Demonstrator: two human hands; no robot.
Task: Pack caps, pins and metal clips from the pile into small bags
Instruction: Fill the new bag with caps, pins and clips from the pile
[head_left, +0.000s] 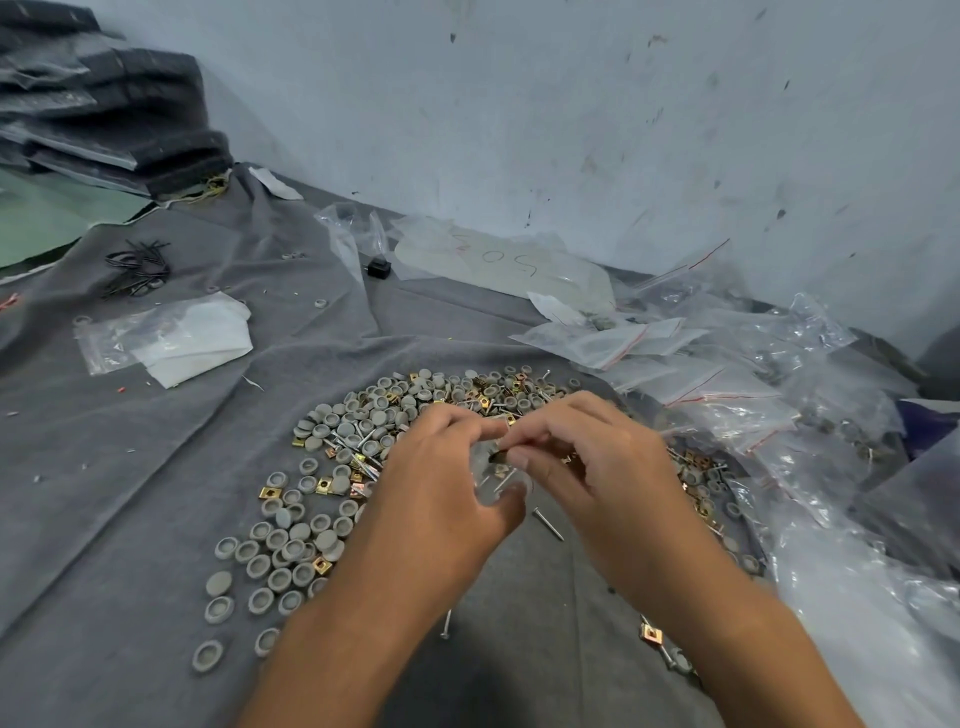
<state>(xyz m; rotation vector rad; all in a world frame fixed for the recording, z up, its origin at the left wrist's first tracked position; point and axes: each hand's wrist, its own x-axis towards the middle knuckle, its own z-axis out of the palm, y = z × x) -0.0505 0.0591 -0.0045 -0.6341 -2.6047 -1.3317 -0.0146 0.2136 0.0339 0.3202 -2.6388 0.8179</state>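
Our left hand (441, 483) pinches a small clear bag (501, 480) above the pile (332, 467); our right hand (582, 457) seems to feed pins into its mouth. If the opening sags, pins could spill onto the grey cloth (130, 493).
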